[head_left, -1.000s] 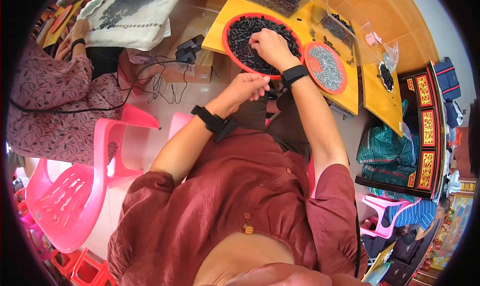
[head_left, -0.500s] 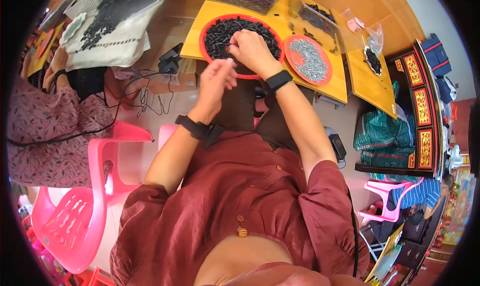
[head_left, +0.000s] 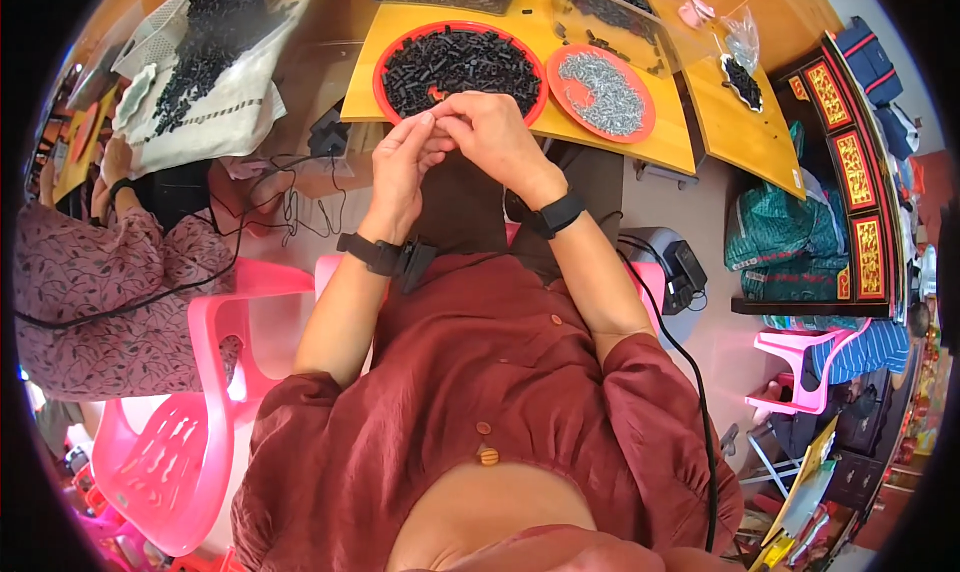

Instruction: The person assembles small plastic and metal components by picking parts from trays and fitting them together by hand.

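The left hand (head_left: 402, 162) and right hand (head_left: 487, 137) meet fingertip to fingertip, pinching something too small to tell, just before the red tray of black pieces (head_left: 458, 64) on the yellow table (head_left: 620, 147). A pink chair (head_left: 190, 422) stands left.

Whatever is pinched between the left hand (head_left: 402, 162) and right hand (head_left: 487, 134) is hidden by the fingers, too small to be told

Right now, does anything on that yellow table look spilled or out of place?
A few small black pieces lie loose on the yellow table, outside the red tray. Otherwise nothing stands out.
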A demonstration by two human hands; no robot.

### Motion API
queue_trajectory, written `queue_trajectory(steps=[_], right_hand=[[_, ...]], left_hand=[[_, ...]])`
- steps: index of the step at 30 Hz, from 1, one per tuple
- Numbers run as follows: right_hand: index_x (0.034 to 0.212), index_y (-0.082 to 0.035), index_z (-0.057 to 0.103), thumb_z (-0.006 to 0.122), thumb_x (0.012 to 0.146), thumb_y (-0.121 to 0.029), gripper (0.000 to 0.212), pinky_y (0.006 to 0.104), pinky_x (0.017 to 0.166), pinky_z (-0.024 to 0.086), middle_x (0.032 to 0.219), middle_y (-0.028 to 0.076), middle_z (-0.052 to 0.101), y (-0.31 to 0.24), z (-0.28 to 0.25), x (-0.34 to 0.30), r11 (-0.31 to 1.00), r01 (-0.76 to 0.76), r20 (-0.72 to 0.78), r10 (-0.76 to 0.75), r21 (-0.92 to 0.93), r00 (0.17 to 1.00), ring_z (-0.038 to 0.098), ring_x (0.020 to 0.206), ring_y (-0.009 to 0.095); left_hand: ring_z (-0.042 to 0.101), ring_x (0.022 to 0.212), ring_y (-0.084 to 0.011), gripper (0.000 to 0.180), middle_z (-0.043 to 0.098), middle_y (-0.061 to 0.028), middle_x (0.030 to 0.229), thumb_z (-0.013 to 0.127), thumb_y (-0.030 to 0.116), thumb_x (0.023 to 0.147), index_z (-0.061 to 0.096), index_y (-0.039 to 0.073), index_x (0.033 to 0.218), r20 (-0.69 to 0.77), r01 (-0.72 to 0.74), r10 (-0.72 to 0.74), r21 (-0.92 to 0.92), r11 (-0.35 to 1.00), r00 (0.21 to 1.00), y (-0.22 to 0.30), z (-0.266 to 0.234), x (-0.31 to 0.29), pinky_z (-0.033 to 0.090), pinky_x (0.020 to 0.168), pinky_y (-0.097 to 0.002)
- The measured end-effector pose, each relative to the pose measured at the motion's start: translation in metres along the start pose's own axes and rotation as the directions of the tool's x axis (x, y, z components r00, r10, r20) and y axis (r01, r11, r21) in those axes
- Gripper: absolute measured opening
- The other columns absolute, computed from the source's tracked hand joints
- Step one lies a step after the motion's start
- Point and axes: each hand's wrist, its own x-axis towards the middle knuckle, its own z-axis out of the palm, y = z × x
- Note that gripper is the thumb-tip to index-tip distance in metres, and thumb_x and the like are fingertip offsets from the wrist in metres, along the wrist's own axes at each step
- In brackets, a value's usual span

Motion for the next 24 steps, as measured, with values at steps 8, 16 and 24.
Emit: queue_trajectory(steps=[8, 16, 24], right_hand=[[0.083, -0.005, 0.070, 0.066, 0.077, -0.013, 0.011, 0.0383, 0.070, 0.052, 0.081, 0.014, 0.068, 0.044, -0.041, 0.005, 0.952, -0.252, -0.057, 0.246, -0.172, 0.968, 0.066, 0.077, 0.030], [0.082, -0.009, 0.070, 0.068, 0.075, -0.018, 0.012, 0.0449, 0.073, 0.051, 0.082, 0.016, 0.068, 0.052, -0.007, 0.046, 0.866, -0.185, 0.109, 0.264, -0.465, 0.958, 0.065, 0.084, 0.034], [0.083, -0.009, 0.071, 0.068, 0.075, -0.017, 0.011, 0.0450, 0.074, 0.052, 0.088, 0.017, 0.068, 0.064, 0.009, 0.070, 0.823, -0.070, 0.229, 0.237, -0.563, 0.944, 0.065, 0.085, 0.035]], left_hand=[[0.061, 0.072, -0.0110, 0.021, 0.067, -0.0082, 0.093, 0.049, 0.023, 0.097, 0.058, 0.004, 0.101, 0.019, 0.031, -0.030, -0.056, 0.998, 0.999, 0.003, -0.005, 0.003, 0.046, 0.064, -0.0211], [0.060, 0.067, -0.0133, 0.024, 0.066, -0.0090, 0.085, 0.044, 0.020, 0.095, 0.059, 0.001, 0.100, -0.002, 0.052, -0.053, -0.110, 0.993, 0.999, 0.002, -0.009, 0.003, 0.045, 0.061, -0.0236], [0.060, 0.068, -0.0136, 0.023, 0.066, -0.0084, 0.083, 0.048, 0.018, 0.094, 0.060, 0.001, 0.104, 0.020, 0.065, -0.062, -0.165, 0.984, 0.998, 0.003, -0.010, 0.005, 0.046, 0.061, -0.0233]])
